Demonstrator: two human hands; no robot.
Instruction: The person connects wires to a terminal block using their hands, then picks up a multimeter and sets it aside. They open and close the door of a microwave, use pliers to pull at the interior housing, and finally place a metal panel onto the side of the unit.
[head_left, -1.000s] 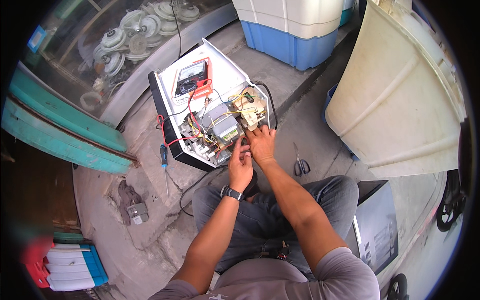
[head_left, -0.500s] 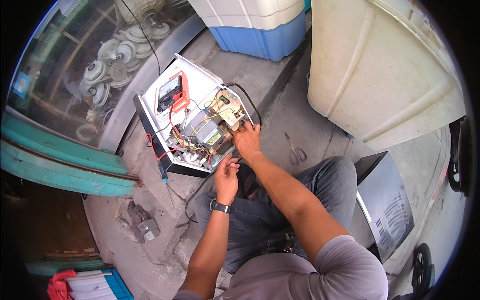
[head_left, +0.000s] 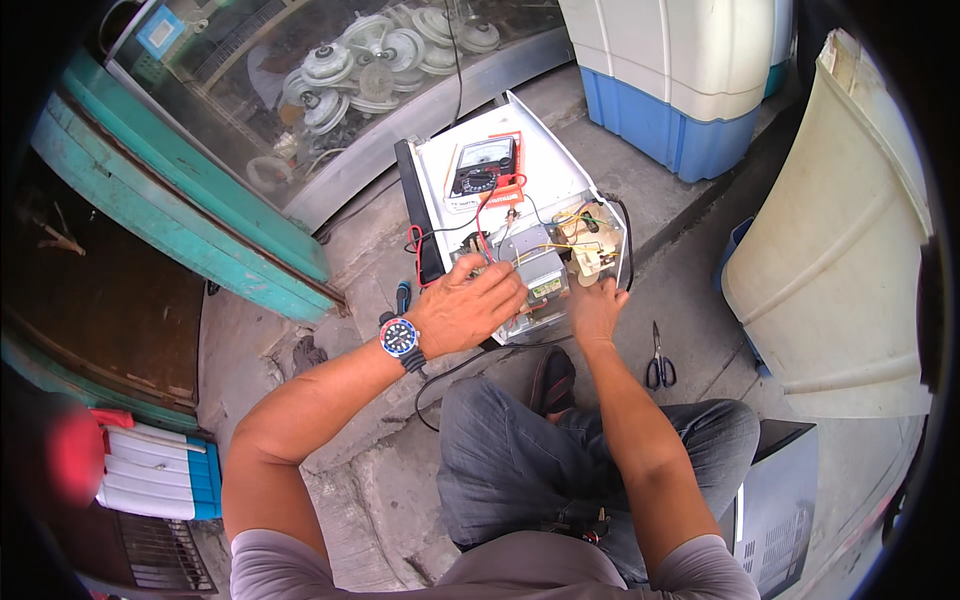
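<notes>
A white-cased appliance (head_left: 550,150) lies opened on the concrete, its black side to the left. A red-and-black analog multimeter (head_left: 485,170) with leads rests on it. Inside are a grey metal transformer-like block (head_left: 530,255), coloured wires and a tan component board (head_left: 590,240). My left hand (head_left: 465,305) reaches over the wiring at the block's left, fingers apart and bent, fingertips on or close over the parts. My right hand (head_left: 595,310) is at the right front corner below the tan board, fingers curled into the housing; what they grip is hidden.
Scissors (head_left: 660,365) and a screwdriver (head_left: 402,298) lie beside the appliance. A grey metal cover (head_left: 775,510) is at my right. Large plastic tubs (head_left: 665,130) stand behind and right, a glass cabinet (head_left: 250,70) behind, a teal doorway frame (head_left: 200,240) at left. A black cord (head_left: 450,368) crosses the concrete.
My left hand has moved up from the front edge onto the wiring at the left. My right hand stays at the right front corner. The view has shifted, so the appliance sits further right.
</notes>
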